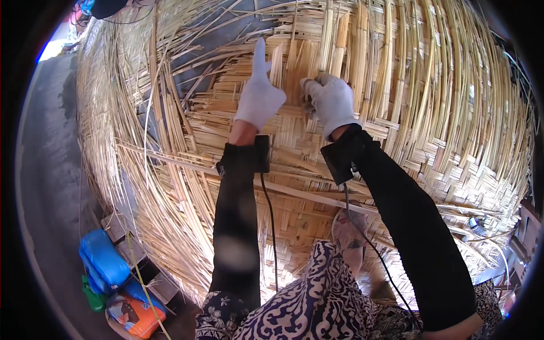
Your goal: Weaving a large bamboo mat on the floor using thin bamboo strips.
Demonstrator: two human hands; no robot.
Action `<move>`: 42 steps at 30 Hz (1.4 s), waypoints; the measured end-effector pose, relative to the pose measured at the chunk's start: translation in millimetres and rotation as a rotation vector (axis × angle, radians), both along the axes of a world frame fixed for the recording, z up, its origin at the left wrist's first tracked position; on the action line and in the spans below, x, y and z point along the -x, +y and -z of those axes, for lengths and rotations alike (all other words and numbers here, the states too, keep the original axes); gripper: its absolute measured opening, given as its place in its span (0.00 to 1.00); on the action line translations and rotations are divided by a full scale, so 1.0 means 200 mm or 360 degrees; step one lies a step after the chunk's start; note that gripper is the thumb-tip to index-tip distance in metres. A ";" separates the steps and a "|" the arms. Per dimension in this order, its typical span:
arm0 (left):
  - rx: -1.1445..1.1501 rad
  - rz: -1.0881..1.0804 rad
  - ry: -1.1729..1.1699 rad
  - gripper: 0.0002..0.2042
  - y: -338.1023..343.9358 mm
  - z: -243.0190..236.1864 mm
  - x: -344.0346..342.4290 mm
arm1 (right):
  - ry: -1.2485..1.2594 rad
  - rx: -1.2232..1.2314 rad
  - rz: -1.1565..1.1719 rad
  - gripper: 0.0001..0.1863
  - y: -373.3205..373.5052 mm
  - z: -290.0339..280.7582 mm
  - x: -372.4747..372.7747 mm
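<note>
Beneath both hands spreads a large woven mat of pale split bamboo strips (453, 147), its far-left part loose and unwoven. My left hand (260, 99), in a white glove, rests on the weave with its index finger stretched away from me and the other fingers partly hidden. Just to its right is my right hand (331, 101), also gloved, its fingers curled down against the strips. Whatever sits inside those curled fingers is hidden. Between the hands, upright strips (294, 71) cross the horizontal ones. Black sleeves cover both forearms, and a small dark box with a cable sits at each wrist.
Long loose strips (164, 153) fan out on the left, and one long strip (300, 193) lies across the mat in front of me. A foot (348, 238) stands on the mat. Blue (105, 258) and orange (141, 317) packages lie at the lower left beside the grey floor (48, 187).
</note>
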State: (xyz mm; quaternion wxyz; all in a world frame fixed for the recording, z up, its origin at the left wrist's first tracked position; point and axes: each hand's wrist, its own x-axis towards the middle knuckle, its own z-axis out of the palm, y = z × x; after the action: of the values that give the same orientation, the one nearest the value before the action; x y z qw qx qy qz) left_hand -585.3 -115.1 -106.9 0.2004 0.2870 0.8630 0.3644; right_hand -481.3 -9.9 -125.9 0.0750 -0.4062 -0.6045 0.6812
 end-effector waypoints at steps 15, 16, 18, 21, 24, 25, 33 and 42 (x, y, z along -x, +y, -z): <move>0.0313 0.0125 -0.0206 0.16 -0.05 0.14 0.22 | 0.0182 0.0111 0.0133 0.12 -0.13 -0.14 -0.01; 0.0298 0.0139 -0.0222 0.16 -0.01 0.15 0.19 | 0.0165 0.0095 0.0143 0.12 -0.11 -0.11 -0.02; -0.0082 -0.0101 -0.0684 0.18 0.06 0.15 0.12 | 0.0087 0.0081 0.0162 0.12 -0.07 -0.05 -0.04; 0.0256 -0.0070 -0.0153 0.19 0.01 0.15 0.15 | 0.0082 0.0200 0.0130 0.12 -0.10 -0.11 -0.01; -0.0179 -0.0262 -0.0722 0.17 0.01 0.12 0.13 | 0.0113 0.0248 0.0137 0.11 -0.08 -0.10 -0.01; -0.0181 -0.0258 -0.0727 0.17 0.02 0.11 0.10 | 0.0108 0.0244 0.0141 0.11 -0.07 -0.10 -0.02; -0.0537 -0.0116 -0.0603 0.13 0.02 -0.02 0.03 | -0.0067 -0.0212 -0.0063 0.12 -0.01 -0.08 0.04; -0.0929 -0.0914 0.0123 0.09 -0.05 0.22 -0.08 | -0.0015 -0.1104 -0.0476 0.14 0.01 0.04 0.04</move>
State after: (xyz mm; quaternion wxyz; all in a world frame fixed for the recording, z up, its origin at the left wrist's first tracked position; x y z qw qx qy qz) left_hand -570.1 -126.1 -150.1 -0.0317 0.0928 0.7753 0.6239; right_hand -489.6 -7.2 -133.6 0.1049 -0.2671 -0.8522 0.4375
